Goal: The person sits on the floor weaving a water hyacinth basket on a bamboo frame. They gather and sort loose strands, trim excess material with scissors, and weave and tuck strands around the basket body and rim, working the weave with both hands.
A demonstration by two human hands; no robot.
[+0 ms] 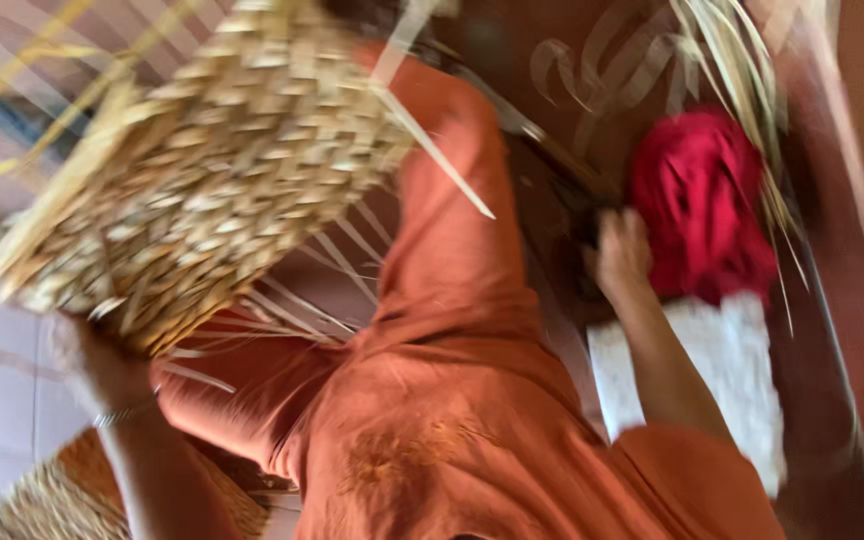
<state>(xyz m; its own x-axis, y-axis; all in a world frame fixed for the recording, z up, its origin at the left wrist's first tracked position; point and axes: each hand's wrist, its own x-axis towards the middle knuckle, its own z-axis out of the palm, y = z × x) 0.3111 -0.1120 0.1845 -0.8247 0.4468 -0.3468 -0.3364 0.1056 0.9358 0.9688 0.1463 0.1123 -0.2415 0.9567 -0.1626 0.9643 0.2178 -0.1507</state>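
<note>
A woven basket of pale straw strips [202,170] is tilted up at the upper left, loose strip ends hanging from it. My left hand [102,365] grips its lower edge from below; a thin bracelet sits on the wrist. My right hand [620,252] reaches down to the floor beside a red cloth bundle [702,200], touching a dark object there that is too blurred to name. My legs in an orange garment [442,400] fill the middle of the view. The whole frame is motion-blurred.
A white patterned cloth [742,370] lies under the red bundle. Loose dry straw strips [742,60] lie at the upper right. Curled strips [602,70] lie on the brown floor. Another woven piece [52,500] sits at the lower left.
</note>
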